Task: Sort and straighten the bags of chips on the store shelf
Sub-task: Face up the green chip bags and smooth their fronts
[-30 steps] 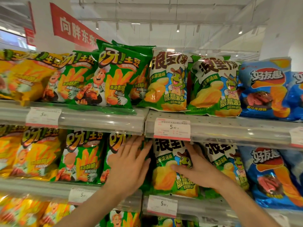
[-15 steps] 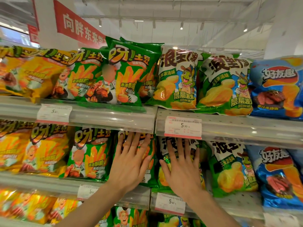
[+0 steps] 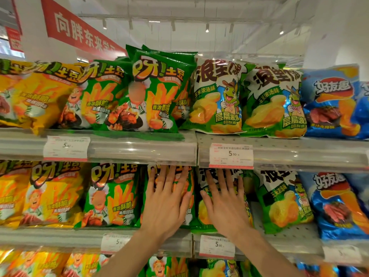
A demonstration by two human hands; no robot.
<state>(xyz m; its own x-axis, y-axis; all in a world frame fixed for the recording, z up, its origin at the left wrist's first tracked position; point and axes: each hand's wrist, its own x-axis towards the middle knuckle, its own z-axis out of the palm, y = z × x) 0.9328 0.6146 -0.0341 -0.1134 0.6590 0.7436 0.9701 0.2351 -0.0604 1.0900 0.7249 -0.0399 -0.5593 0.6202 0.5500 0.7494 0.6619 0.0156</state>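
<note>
On the middle shelf (image 3: 95, 235), near its front edge, the left hand (image 3: 166, 202) and right hand (image 3: 225, 204) press flat, fingers straight, on a green fries bag (image 3: 188, 196) and corn chip bag (image 3: 203, 212); uneven pressure could tip either backward or crush chips.

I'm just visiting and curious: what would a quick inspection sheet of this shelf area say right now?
Surface: middle shelf, grey with a clear price rail; a bare gap shows right of the hands.
Job's things: green fries bag under the left hand; corn-soup chip bag under the right hand; both stand upright side by side.
Clutter: yellow bags, a second corn-soup bag leaning, blue bags; top shelf holds the same kinds.
Grippers: left hand and right hand press flat, fingers straight.
Cables: nothing seen.
Surroundings: price tags, red banner, ceiling track lights.
</note>
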